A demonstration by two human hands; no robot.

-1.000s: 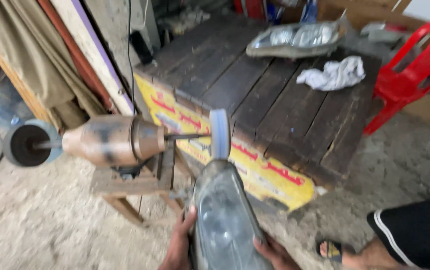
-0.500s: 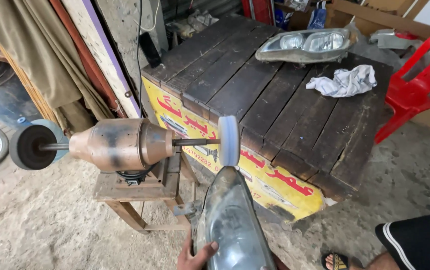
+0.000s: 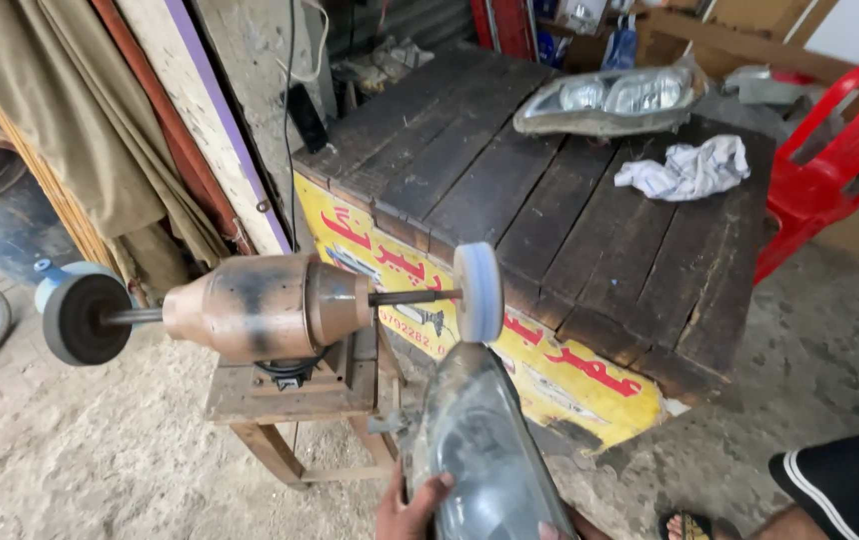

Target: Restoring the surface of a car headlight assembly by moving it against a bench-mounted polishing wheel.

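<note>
Head view: the left hand grips the headlight at its lower edge; the right hand – barely visible – can't be judged. The lens meets the buffing wheel – light, steady pressure seems best.

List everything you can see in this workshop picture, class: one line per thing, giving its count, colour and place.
Headlight in hand: one, cloudy grey, bottom centre, its top at the buffing wheel.
Buffing wheel: one, white and pale blue, right end of the motor shaft.
Motor: one, rusty brown, on a small wooden stand.
Dark wheel: one, black, left end of the shaft.
Wooden stand: one, brown, on the dirt floor.
Table: one, dark planks with a yellow front panel, centre.
Second headlight: one, clear and silver, far edge of the table.
Rag: one, white, on the table.
Chair: one, red, right.
Left hand: one, gripping the headlight's lower left.
Right hand: only a fingertip shows on the headlight's lower right edge.
</note>
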